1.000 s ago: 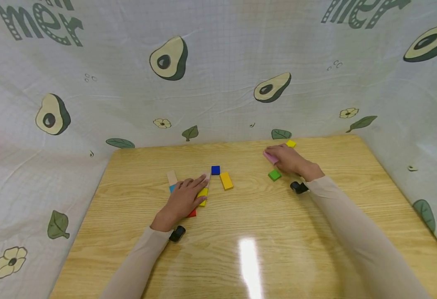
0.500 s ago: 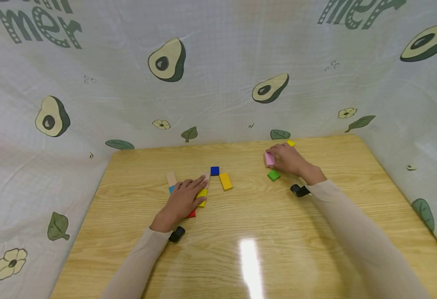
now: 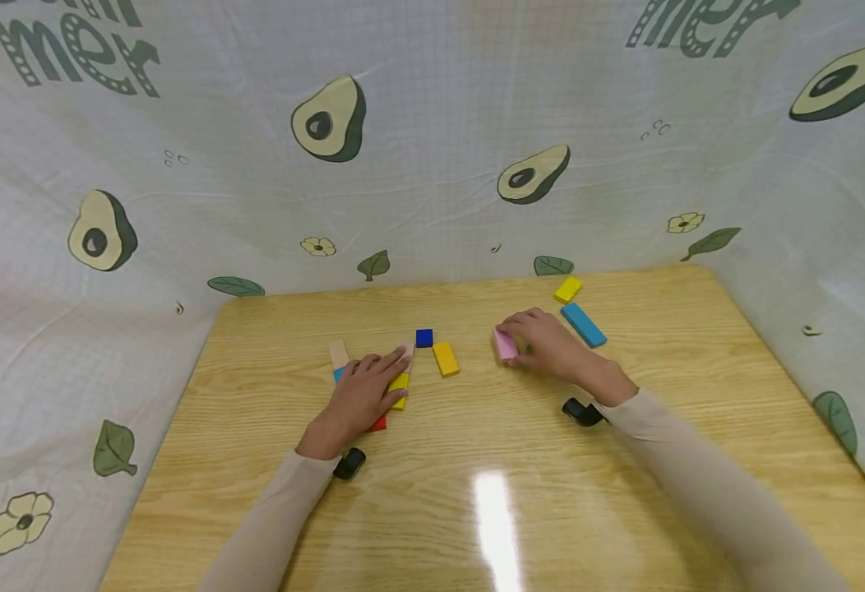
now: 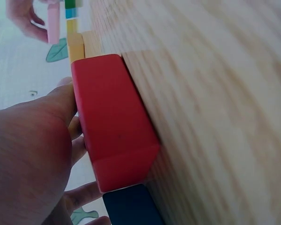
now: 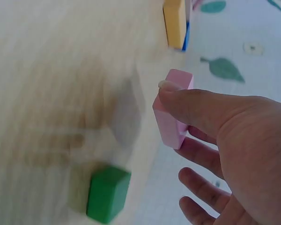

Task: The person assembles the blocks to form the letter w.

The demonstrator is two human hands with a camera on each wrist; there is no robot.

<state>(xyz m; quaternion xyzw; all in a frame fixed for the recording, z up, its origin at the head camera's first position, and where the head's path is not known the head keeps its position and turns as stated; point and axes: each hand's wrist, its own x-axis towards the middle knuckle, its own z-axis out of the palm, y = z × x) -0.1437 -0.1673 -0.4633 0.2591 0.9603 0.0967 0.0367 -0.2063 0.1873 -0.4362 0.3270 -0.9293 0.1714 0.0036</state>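
Note:
My right hand (image 3: 551, 344) pinches a pink block (image 3: 506, 346) between thumb and fingers; in the right wrist view the pink block (image 5: 168, 126) is above the table. A green block (image 5: 108, 193) lies near it, mostly hidden by the hand in the head view. My left hand (image 3: 362, 399) rests with fingers spread over a group of blocks. Around it show a tan block (image 3: 339, 353), a yellow block (image 3: 400, 391), a pale pink block (image 3: 409, 353) and a red block (image 4: 112, 117). A dark blue block (image 4: 131, 206) touches the red one. Blocks under the palm are hidden.
Between the hands lie a small blue cube (image 3: 424, 338) and an orange-yellow block (image 3: 446, 359). Farther right are a long blue block (image 3: 584, 325) and a yellow block (image 3: 568, 289). A patterned cloth (image 3: 432, 222) hangs behind the wooden table (image 3: 432, 510).
My right hand has picked up the pink block and carried it left and toward me, uncovering the long blue block. The left hand stays in place.

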